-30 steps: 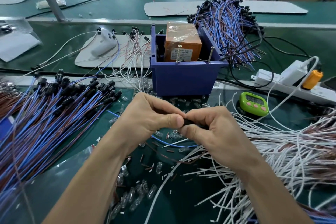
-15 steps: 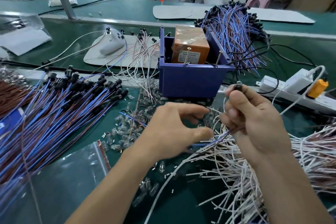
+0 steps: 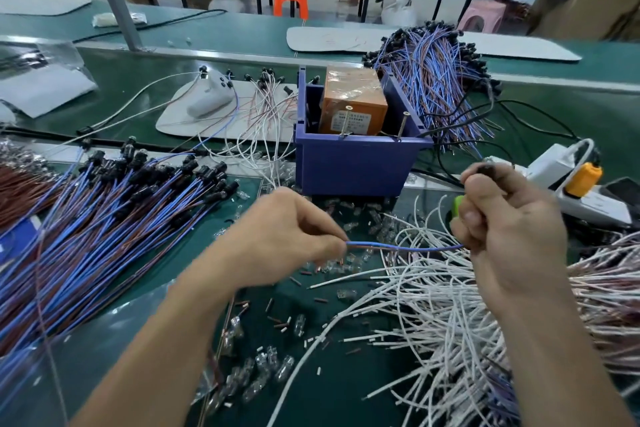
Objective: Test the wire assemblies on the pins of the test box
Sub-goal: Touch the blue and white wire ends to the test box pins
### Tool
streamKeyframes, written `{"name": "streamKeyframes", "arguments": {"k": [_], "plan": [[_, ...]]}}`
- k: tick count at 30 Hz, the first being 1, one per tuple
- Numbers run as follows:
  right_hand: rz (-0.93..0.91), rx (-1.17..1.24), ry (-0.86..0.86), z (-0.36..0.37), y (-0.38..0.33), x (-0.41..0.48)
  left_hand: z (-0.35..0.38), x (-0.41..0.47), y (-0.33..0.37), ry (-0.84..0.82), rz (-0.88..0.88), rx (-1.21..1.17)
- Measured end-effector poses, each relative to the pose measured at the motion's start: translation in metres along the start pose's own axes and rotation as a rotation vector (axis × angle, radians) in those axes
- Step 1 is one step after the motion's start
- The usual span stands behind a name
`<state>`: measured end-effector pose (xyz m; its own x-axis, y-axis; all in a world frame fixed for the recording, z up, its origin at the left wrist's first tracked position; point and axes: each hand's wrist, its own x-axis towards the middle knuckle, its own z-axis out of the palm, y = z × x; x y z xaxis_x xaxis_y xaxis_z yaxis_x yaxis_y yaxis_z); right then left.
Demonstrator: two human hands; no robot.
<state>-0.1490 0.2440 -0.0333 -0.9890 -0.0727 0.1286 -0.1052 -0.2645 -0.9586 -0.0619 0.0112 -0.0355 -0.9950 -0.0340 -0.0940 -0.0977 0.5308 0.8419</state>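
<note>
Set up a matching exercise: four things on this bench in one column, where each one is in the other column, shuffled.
Things:
1 orange block
2 blue-and-brown wire assembly
3 orange plug
4 white wires

Places:
A held between left hand and right hand
B on the white power strip
C inside the blue box
D heaped on the bench at the right

Pairs: 1-C, 2-A, 3-B, 4-D

Smooth plastic test box (image 3: 356, 166) w/ metal pins (image 3: 402, 125); matt bench mat (image 3: 341, 392).
</note>
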Motion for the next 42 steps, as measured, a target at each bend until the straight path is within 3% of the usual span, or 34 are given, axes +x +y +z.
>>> {"name": "streamKeyframes", "arguments": {"k": [5, 8, 11, 14, 17, 21, 24, 29, 34, 39, 42], "plan": [[-0.255, -0.748, 0.003, 0.006, 0.008, -0.010, -0.037, -0.008, -0.016, 0.235, -0.092, 0.216], [-0.319, -0.857, -0.018, 0.022, 0.009, -0.024, -0.023, -0.002, -0.013, 0.200, -0.031, 0.093], [-0.303, -0.996, -0.175, 0.033, 0.011, -0.035, -0.009, -0.003, -0.004, 0.090, 0.007, 0.046], [-0.139, -0.902, -0.438, 0.041, 0.009, -0.043, -0.011, -0.005, 0.001, 0.045, 0.052, -0.131], [-0.114, -0.709, -0.619, 0.049, 0.011, -0.051, -0.011, -0.009, 0.009, 0.030, 0.133, -0.286], [-0.118, -0.648, -0.427, 0.049, 0.016, -0.048, -0.005, -0.007, 0.012, 0.188, 0.189, -0.481], [0.061, -0.406, -0.312, 0.047, 0.011, -0.042, 0.002, -0.002, 0.012, 0.222, 0.146, -0.768], [0.345, -0.044, -0.329, 0.046, 0.007, -0.041, 0.027, 0.005, 0.013, 0.159, 0.058, -0.589], [0.410, -0.125, -0.431, 0.047, 0.009, -0.042, 0.033, 0.008, 0.008, 0.159, 0.022, -0.713], [0.403, -0.170, -0.423, 0.048, 0.016, -0.042, 0.035, 0.008, 0.007, 0.243, 0.004, -0.601], [0.407, -0.169, -0.431, 0.047, 0.019, -0.042, 0.034, 0.006, 0.007, 0.194, -0.015, -0.637]]}}
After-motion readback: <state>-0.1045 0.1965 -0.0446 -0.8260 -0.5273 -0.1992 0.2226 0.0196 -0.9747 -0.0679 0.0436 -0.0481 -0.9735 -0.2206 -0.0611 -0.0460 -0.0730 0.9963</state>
